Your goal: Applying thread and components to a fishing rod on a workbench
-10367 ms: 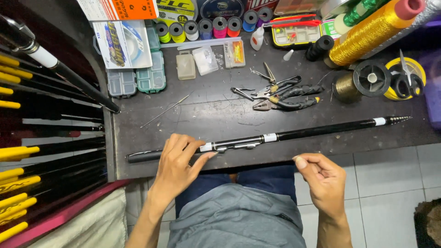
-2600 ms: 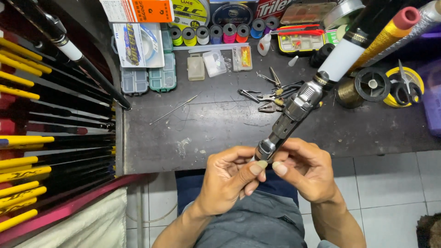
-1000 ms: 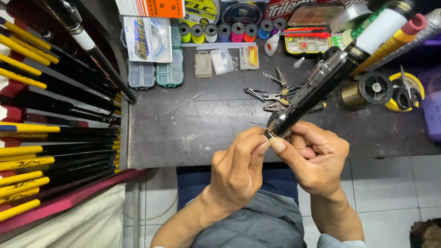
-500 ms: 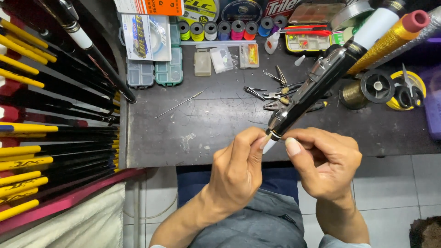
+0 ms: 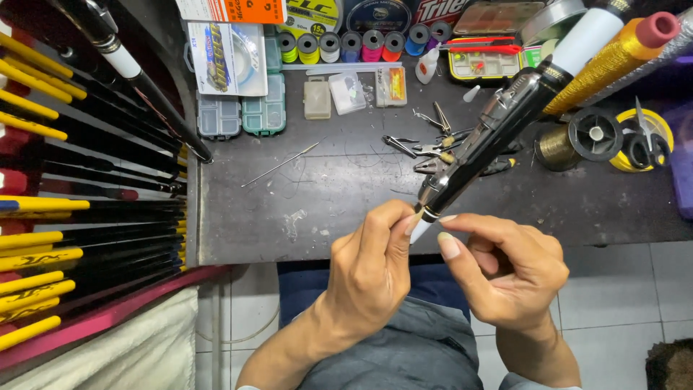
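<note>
A black fishing rod with silver fittings and a white grip section slants from the upper right down to my hands. My left hand pinches its small white end piece between thumb and forefinger. Just to the right, my right hand is loosely curled, with forefinger and thumb stretched toward the same end. The forefinger tip is almost on it, and this hand holds nothing. Both hands hover over the front edge of the dark workbench, above my lap.
Pliers and small tools lie mid-bench under the rod. Behind them are thread spools, small tackle boxes, a gold thread cone, a line reel and scissors. A rack of black and yellow rods fills the left.
Ten seconds ago the rod lay flat across the bench; now it is raised with its end at my hands. In the last second my right hand came off the rod end.
</note>
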